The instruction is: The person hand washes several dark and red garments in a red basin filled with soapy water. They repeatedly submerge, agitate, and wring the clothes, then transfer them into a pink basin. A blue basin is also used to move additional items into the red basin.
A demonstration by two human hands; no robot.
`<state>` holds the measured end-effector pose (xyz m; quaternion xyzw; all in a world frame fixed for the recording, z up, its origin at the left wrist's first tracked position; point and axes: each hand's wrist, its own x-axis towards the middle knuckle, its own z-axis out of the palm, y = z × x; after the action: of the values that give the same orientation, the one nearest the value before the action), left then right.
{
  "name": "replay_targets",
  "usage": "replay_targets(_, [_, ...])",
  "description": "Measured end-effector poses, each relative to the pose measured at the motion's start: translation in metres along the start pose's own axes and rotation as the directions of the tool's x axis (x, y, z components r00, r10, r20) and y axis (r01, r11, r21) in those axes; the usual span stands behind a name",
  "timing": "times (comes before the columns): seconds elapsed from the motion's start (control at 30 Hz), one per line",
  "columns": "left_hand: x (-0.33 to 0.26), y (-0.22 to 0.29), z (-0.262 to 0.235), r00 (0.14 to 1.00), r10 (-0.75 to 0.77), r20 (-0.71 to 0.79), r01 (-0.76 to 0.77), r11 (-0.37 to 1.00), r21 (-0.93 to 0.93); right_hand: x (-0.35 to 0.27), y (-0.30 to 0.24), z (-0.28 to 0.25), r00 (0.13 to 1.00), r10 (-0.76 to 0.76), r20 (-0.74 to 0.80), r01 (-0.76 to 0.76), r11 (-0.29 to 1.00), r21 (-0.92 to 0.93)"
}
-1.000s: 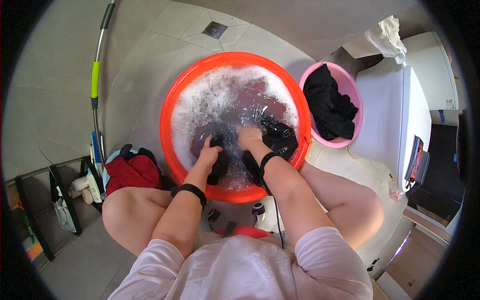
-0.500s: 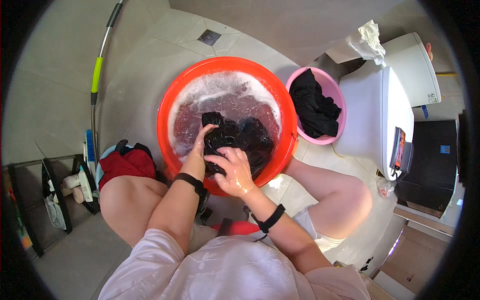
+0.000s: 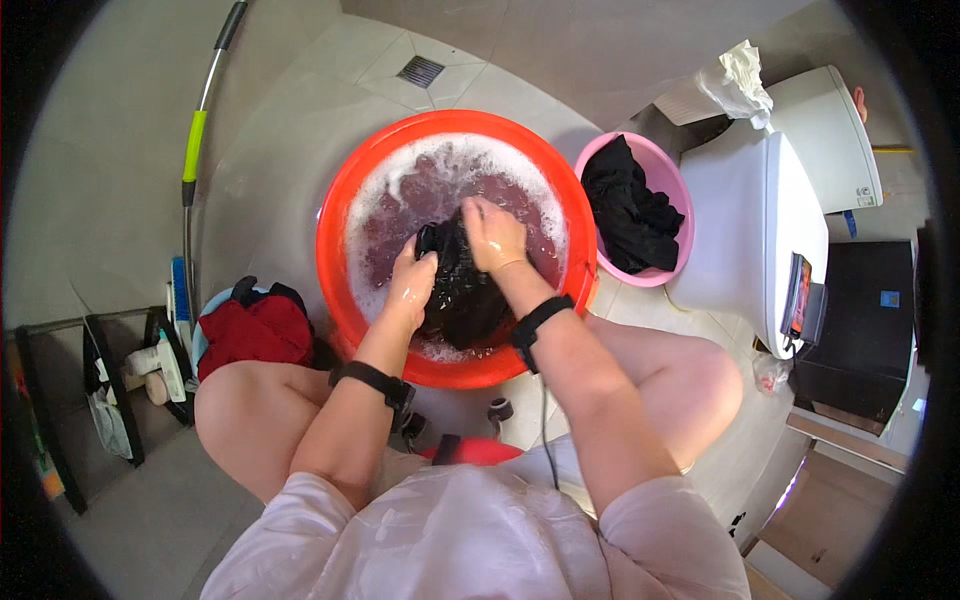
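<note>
Head view: This looked down at a person washing black cloth (image 3: 462, 295) in a big red tub (image 3: 332, 230).
Black cloth: It was in the tub, a bit nearer the person than the middle. It looked wet, shiny and bunched up, and it lay between the two hands.
Left hand (image 3: 410, 282): It was on the left side of the black cloth. Its fingers were clamped on the cloth, with the thumb on top.
Right hand (image 3: 497, 238): It was at the top right of the black cloth, touching it. Its fingers were bent and blurry, so I could not tell if they gripped the cloth.
Wrists: A black band (image 3: 372, 380) went around the left one, and another black band (image 3: 540, 322) went around the right one.
Water (image 3: 395, 235): It looked cloudy and purple, with white bubbles (image 3: 440, 150) around the edge.
Pink basin (image 3: 655, 158): It sat just right of the tub, with more black clothes (image 3: 630, 210) inside.
Red clothes (image 3: 258, 335): They were piled in a light blue tub (image 3: 197, 350) by the left knee (image 3: 245, 420).
Floor: A gray drain (image 3: 420, 71) was set in the tiles past the red tub.
</note>
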<state>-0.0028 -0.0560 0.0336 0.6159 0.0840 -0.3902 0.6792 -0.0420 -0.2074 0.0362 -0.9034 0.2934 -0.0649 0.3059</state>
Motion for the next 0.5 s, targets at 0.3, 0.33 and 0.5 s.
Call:
replay_targets(0.3, [0.04, -0.018, -0.035, 0.974, -0.075, -0.215, 0.177, 0.843, 0.508, -0.034, 0.059, 0.029, 0.951, -0.066, 0.303, 0.207, 0.864, -0.46])
replay_targets(0.33, [0.039, -0.029, -0.034, 0.962, -0.114, -0.248, 0.241, 0.784, 0.573, -0.043, 0.059, 0.038, 0.877, -0.148, 0.457, 0.393, 0.769, -0.505])
replay_targets(0.5, [0.032, -0.047, -0.034, 0.927, -0.307, -0.215, 0.375, 0.739, 0.56, -0.01, 0.074, 0.07, 0.752, 0.148, 0.642, 0.277, 0.813, -0.511])
